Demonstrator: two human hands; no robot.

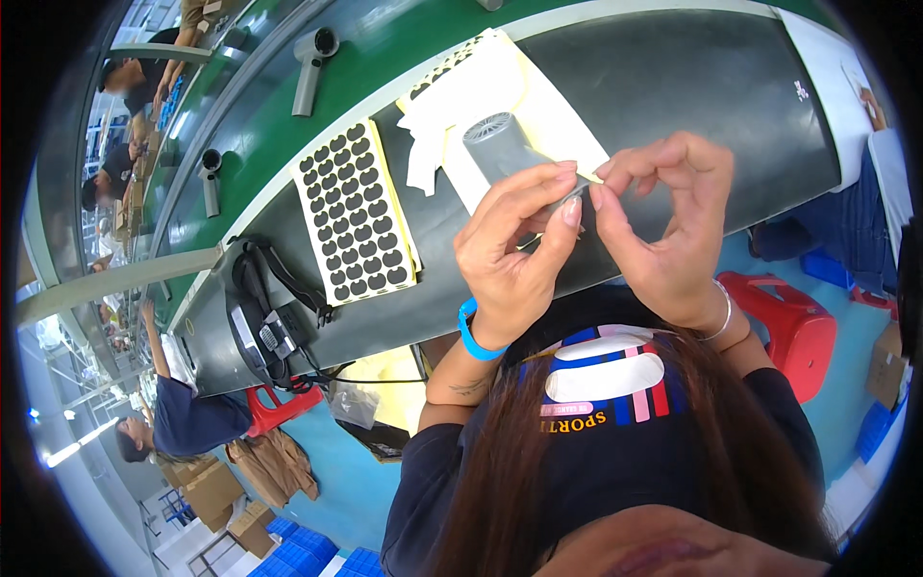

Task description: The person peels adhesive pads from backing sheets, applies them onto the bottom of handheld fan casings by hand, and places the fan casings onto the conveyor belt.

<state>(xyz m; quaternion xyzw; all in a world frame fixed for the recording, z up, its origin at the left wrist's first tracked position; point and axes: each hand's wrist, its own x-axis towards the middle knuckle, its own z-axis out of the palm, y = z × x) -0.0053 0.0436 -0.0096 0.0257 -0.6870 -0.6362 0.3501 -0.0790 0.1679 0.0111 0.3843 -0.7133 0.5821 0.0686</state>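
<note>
My left hand [511, 234] is closed in a pinch on a small dark grey piece [574, 193], mostly covered by the fingertips. Close beside it, my right hand [676, 216] pinches a thin pale-yellow strip [588, 176] between thumb and forefinger. The strip reaches toward the left fingertips; whether it is joined to the grey piece I cannot tell. Just beyond the left hand, a grey cylindrical housing [492, 144] with a round slotted grille rests on pale-yellow paper sheets [562, 113]. A sheet of black round stickers [353, 212] lies further left on the dark bench mat.
Crumpled white paper [423, 144] partly covers another sticker sheet [452, 65]. Grey handheld fans [308, 77] lie on the green conveyor [260, 125]. A black strapped device with a cable [274, 313] sits at the bench's left. A red stool [784, 332] stands right; co-workers are around.
</note>
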